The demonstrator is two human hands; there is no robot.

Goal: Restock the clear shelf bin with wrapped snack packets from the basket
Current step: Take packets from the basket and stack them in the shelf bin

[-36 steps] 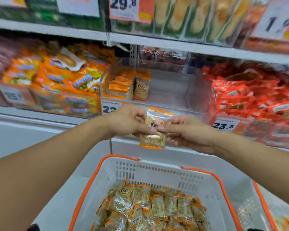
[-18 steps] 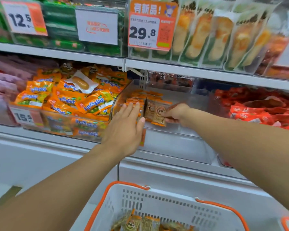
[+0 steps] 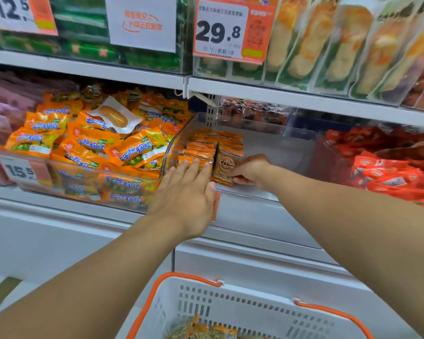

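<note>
Right hand (image 3: 249,170): my grip pinched one packet (image 3: 225,167) upright inside the bin (image 3: 279,152), beside the stacked row. Left hand (image 3: 186,189): open, flat, steadying. Risk: packet toppling on release.

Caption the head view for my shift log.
Right hand stands a snack packet upright in the clear bin; left hand steadies the row.
</note>
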